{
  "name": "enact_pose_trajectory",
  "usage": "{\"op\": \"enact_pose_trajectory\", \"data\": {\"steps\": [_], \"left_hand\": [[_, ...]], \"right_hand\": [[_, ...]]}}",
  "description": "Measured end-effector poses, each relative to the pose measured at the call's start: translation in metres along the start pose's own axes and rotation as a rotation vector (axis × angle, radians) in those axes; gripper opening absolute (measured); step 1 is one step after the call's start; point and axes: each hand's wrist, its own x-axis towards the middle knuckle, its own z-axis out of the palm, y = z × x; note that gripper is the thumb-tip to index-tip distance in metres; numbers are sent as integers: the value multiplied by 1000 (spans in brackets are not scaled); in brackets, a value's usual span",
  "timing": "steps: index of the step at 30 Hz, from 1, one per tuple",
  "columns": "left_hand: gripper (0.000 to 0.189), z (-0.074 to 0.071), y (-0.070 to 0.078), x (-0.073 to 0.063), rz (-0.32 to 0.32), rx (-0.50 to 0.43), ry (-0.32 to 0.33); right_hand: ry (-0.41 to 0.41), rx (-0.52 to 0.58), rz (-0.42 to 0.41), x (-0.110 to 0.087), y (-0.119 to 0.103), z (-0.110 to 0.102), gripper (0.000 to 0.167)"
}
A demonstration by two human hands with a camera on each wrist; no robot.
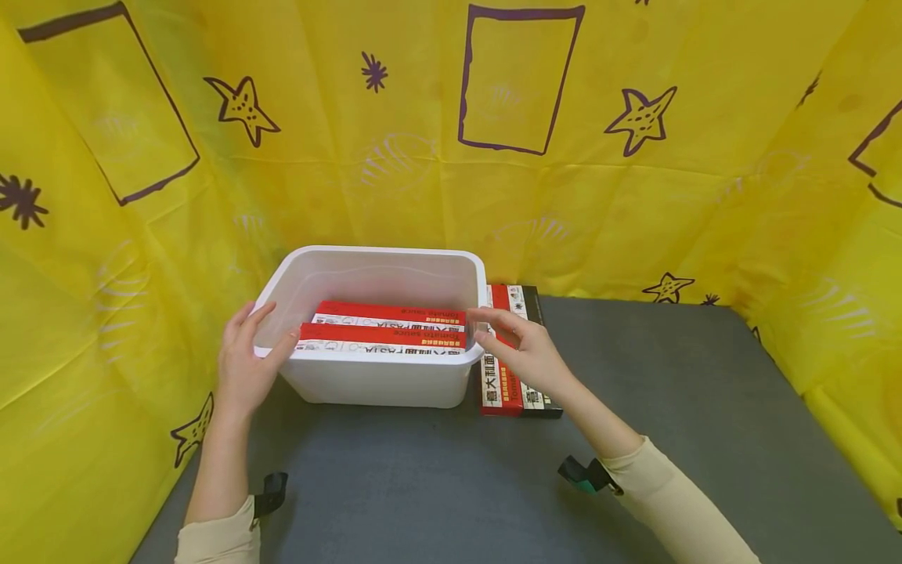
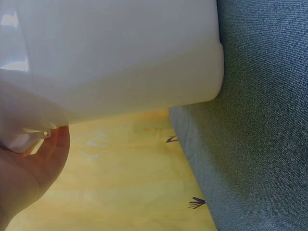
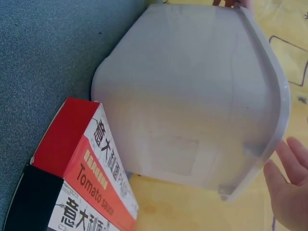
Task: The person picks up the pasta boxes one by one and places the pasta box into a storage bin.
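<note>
A white plastic bin [image 1: 373, 384] stands on the dark table and holds red-and-white pasta boxes [image 1: 384, 332] set on edge. At its near left corner, my left hand [image 1: 243, 364] curves around the rim, the thumb above the front edge. From the left wrist view, that hand [image 2: 36, 171] has its fingers bent against the bin's outer wall just below the rim. On the opposite side my right hand [image 1: 524, 348] rests its fingertips at the right rim. In the right wrist view, the right hand's [image 3: 291, 187] fingers are loosely extended, the palm away from the bin.
Beside the bin's right wall lie more boxes on the table: a red pasta box [image 1: 502, 392] and a black-edged one [image 1: 541, 395], partly under my right hand in the head view. A yellow patterned cloth [image 1: 395, 196] hangs behind the table [image 1: 423, 486] and on both sides.
</note>
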Motion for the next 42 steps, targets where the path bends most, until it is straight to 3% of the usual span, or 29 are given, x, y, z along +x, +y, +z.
{"op": "enact_pose_trajectory", "data": {"steps": [8, 15, 22, 30, 42], "left_hand": [[60, 1, 0, 1, 2, -8, 2], [60, 1, -1, 1, -10, -7, -4], [60, 1, -2, 1, -6, -8, 8], [60, 2, -2, 1, -12, -5, 7], [61, 2, -2, 1, -21, -10, 3]], "right_hand": [[69, 68, 48, -11, 3, -6, 38], [136, 113, 104, -22, 22, -18, 40], [185, 65, 188, -37, 45, -25, 48], [172, -45, 358, -54, 66, -28, 79], [89, -103, 460, -63, 91, -28, 104]]}}
